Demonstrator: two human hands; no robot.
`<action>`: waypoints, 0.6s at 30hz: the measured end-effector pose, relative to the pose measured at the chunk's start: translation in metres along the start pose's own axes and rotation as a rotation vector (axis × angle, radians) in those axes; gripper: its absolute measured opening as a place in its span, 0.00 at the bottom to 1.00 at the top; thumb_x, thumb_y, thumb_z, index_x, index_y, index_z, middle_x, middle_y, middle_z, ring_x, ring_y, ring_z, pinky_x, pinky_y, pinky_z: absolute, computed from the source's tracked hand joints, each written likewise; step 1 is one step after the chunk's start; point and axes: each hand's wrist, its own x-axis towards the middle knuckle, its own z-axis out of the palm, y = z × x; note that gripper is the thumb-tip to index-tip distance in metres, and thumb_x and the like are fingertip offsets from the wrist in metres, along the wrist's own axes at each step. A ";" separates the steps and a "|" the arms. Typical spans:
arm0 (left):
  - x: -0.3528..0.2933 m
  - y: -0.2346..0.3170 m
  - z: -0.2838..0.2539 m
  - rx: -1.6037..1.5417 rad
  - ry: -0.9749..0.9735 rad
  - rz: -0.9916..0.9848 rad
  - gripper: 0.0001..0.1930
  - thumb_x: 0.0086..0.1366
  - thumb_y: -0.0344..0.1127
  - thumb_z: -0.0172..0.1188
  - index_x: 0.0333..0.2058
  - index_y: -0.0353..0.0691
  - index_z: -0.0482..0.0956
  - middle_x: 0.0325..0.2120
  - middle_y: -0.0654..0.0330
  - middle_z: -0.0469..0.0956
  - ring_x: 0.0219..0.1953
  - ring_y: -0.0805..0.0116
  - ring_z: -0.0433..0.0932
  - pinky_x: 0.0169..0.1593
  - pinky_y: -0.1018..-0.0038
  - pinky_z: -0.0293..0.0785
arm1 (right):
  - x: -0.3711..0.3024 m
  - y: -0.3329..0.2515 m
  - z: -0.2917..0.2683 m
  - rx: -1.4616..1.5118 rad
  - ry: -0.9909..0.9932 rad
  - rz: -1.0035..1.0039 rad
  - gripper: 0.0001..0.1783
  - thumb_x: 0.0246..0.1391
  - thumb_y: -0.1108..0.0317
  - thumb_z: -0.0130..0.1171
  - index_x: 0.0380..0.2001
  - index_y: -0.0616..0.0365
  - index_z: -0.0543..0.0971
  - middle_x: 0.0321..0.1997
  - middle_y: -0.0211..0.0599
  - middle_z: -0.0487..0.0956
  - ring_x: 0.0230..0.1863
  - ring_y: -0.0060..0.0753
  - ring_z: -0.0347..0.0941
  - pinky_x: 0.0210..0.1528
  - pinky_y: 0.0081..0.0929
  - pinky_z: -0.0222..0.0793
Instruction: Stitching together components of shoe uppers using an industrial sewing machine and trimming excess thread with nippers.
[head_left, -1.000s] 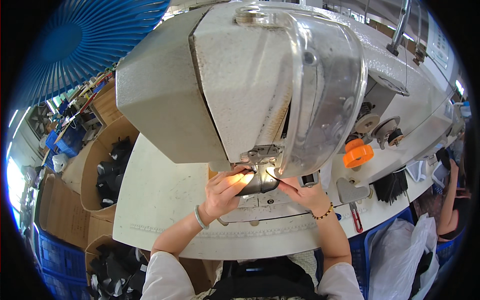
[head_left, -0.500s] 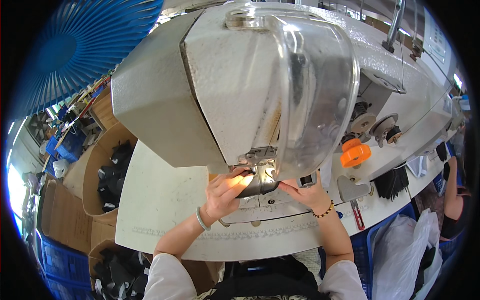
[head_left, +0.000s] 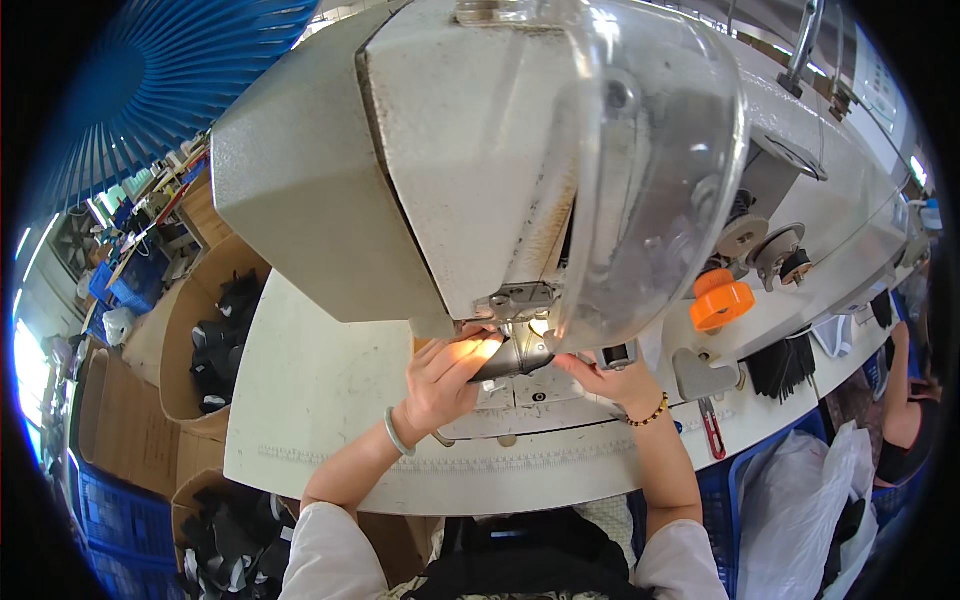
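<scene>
A dark grey, curved sewing piece (head_left: pixel 518 357) with a seam lies under the needle area of a large pale sewing machine (head_left: pixel 470 170), lit by a small lamp. My left hand (head_left: pixel 443 380) is closed on the piece's left side, its fingers bent over the edge and brightly lit. On the other side, my right hand (head_left: pixel 622 384) has its thumb stretched toward the piece's right end. Some right-hand fingers are hidden behind a small dark metal part (head_left: pixel 614 356). Whether the right fingertips touch the piece, I cannot tell.
The white table (head_left: pixel 330 400) carries a printed ruler scale, red-handled snips (head_left: pixel 712 430) and a stack of black strips (head_left: pixel 782 368). An orange knob (head_left: pixel 722 300) juts from the machine. Cardboard boxes (head_left: pixel 185 350) of dark pieces stand left; a plastic bag (head_left: pixel 790 490) and a co-worker's arm (head_left: pixel 900 400) are right.
The whole view has shifted slightly, with the machine head looming larger. My right hand's fingertips have drawn a little away from the piece's end; my left hand keeps its hold.
</scene>
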 end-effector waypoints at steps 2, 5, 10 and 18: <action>-0.005 -0.001 -0.001 -0.033 -0.011 -0.037 0.26 0.34 0.17 0.53 0.38 0.38 0.78 0.33 0.61 0.77 0.31 0.64 0.78 0.28 0.74 0.69 | 0.002 -0.002 -0.002 -0.075 -0.039 -0.055 0.10 0.30 0.74 0.64 0.20 0.59 0.72 0.29 0.36 0.71 0.33 0.42 0.68 0.32 0.35 0.63; -0.003 -0.002 0.003 -0.057 0.048 -0.034 0.25 0.34 0.17 0.53 0.37 0.39 0.78 0.33 0.60 0.77 0.31 0.64 0.78 0.29 0.75 0.71 | 0.005 -0.008 0.000 -0.200 0.023 -0.188 0.14 0.30 0.67 0.69 0.21 0.58 0.74 0.32 0.34 0.71 0.35 0.41 0.69 0.34 0.35 0.64; -0.011 -0.009 0.006 -0.067 0.046 0.011 0.24 0.33 0.18 0.54 0.35 0.43 0.78 0.33 0.59 0.77 0.32 0.63 0.79 0.30 0.75 0.73 | 0.002 -0.013 0.001 -0.137 0.073 -0.193 0.15 0.31 0.63 0.71 0.19 0.57 0.75 0.37 0.34 0.72 0.38 0.41 0.70 0.38 0.36 0.65; -0.014 -0.015 0.004 -0.080 -0.008 0.008 0.24 0.32 0.19 0.55 0.33 0.46 0.79 0.33 0.61 0.78 0.32 0.65 0.79 0.27 0.75 0.71 | 0.003 -0.018 -0.002 -0.214 0.057 -0.117 0.16 0.35 0.61 0.70 0.32 0.49 0.82 0.36 0.27 0.79 0.37 0.34 0.75 0.43 0.28 0.68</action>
